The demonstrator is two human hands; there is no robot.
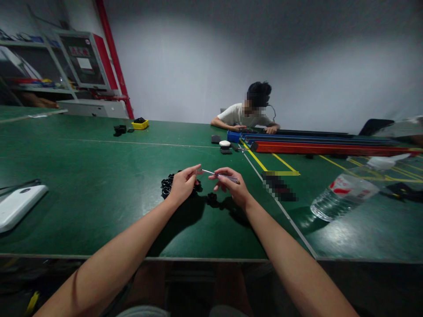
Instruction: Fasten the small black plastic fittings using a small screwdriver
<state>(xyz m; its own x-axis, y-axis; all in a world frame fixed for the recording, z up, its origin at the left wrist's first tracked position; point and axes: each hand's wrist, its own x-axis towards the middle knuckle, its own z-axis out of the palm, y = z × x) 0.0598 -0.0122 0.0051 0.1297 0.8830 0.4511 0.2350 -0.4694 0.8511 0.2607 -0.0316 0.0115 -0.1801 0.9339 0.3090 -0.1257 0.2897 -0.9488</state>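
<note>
My right hand (231,182) is closed round the translucent handle of a screwdriver (228,177), its thin metal shaft pointing left. The shaft's tip reaches the fingertips of my left hand (184,182). Those fingers are pinched together, and whatever sits in them is mostly hidden. A cluster of small black parts (166,187) with shiny metal bits lies on the green table (109,198), partly behind my left hand. One separate black part (212,200) rests below and between the hands.
A clear water bottle (343,193) and a pixelated dark item (280,187) lie to the right. On the left is a white device (23,207). Farther back are a yellow bin (141,124), long orange and blue rails (330,148), and a seated person (238,116).
</note>
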